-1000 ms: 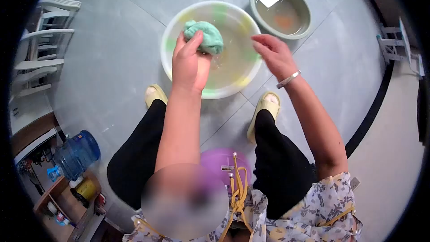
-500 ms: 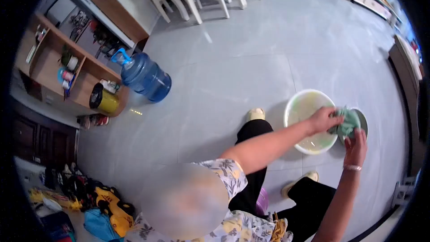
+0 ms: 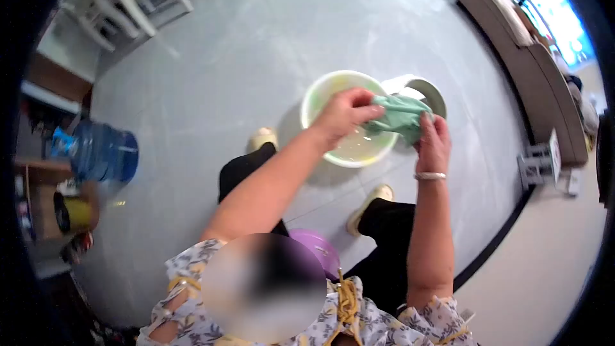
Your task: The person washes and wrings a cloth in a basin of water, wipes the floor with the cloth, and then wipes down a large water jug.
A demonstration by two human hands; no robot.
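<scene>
A light green cloth (image 3: pixel 400 115) is stretched between my two hands, over the right side of a white basin (image 3: pixel 309 110) and the gap beside it. My left hand (image 3: pixel 349 114) pinches the cloth's left end above the basin. On the other end, my right hand (image 3: pixel 434 144) grips it with fingers and thumb; a bracelet circles that wrist. Shallow liquid with yellow and green tints shows in the basin. A second, smaller round container (image 3: pixel 435 97) stands just right of the basin, partly hidden by the cloth and my right hand.
A purple plastic stool or tub (image 3: pixel 315 250) is between my legs. A blue water jug (image 3: pixel 106 152) stands at the left, with white chairs (image 3: pixel 134 3) behind. At the right are a beige sofa (image 3: pixel 512 45) and a small white stand (image 3: pixel 541 163).
The cloth was bunched between my hands; now it is drawn out wider, with the hands farther apart. The whole view has turned, and the basin sits more to the left.
</scene>
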